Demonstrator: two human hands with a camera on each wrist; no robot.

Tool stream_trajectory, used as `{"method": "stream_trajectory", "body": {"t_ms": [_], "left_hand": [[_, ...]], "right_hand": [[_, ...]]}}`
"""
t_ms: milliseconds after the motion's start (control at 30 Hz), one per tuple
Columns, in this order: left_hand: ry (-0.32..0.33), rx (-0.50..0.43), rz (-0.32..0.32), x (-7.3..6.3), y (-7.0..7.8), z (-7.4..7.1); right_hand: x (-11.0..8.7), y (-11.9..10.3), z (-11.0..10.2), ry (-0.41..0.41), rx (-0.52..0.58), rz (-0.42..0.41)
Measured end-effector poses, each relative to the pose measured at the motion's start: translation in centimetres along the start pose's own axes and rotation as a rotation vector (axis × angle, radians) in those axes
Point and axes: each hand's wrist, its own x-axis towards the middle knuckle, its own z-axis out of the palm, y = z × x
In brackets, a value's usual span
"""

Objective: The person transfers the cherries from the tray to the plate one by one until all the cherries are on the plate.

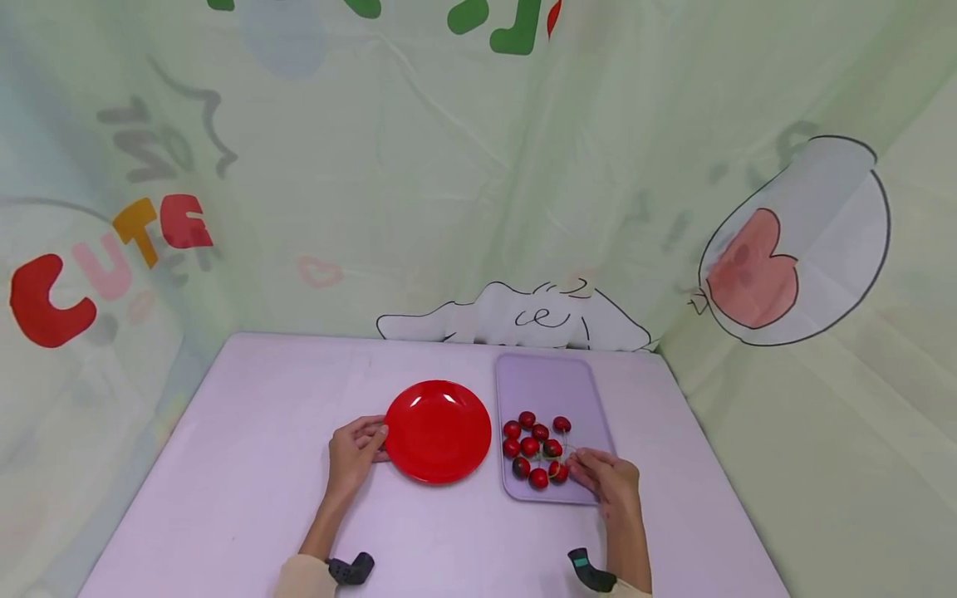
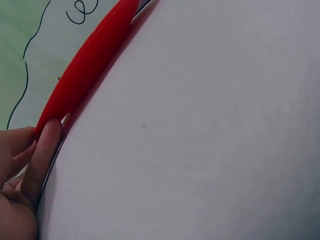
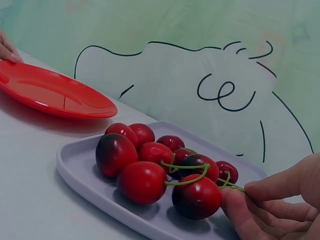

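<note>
A glossy red plate [image 1: 437,432] is at the middle of the table, and my left hand [image 1: 355,453] pinches its left rim between thumb and fingers. In the left wrist view the plate [image 2: 87,65] appears edge-on, with the thumb along its rim. To the right lies a pale purple tray [image 1: 544,382] bearing several dark red cherries [image 1: 530,447] in its near half. My right hand [image 1: 609,480] is over the tray's near right edge. Its thumb and index finger pinch a green cherry stem [image 3: 232,186], close beside the nearest cherry [image 3: 197,197].
The white table [image 1: 277,399] meets a pale green printed curtain [image 1: 314,183] at the back and sides. Black devices are strapped at the left wrist [image 1: 351,570] and the right wrist [image 1: 591,573].
</note>
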Motion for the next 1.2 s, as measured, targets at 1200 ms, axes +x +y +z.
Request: {"method": "stream_trajectory", "body": {"t_ms": [1200], "left_hand": [[-0.001,-0.004,0.001,0.0,0.1,0.1]], "right_hand": [[-1.5,-1.3,-0.9,0.137,0.236,-0.043]]}}
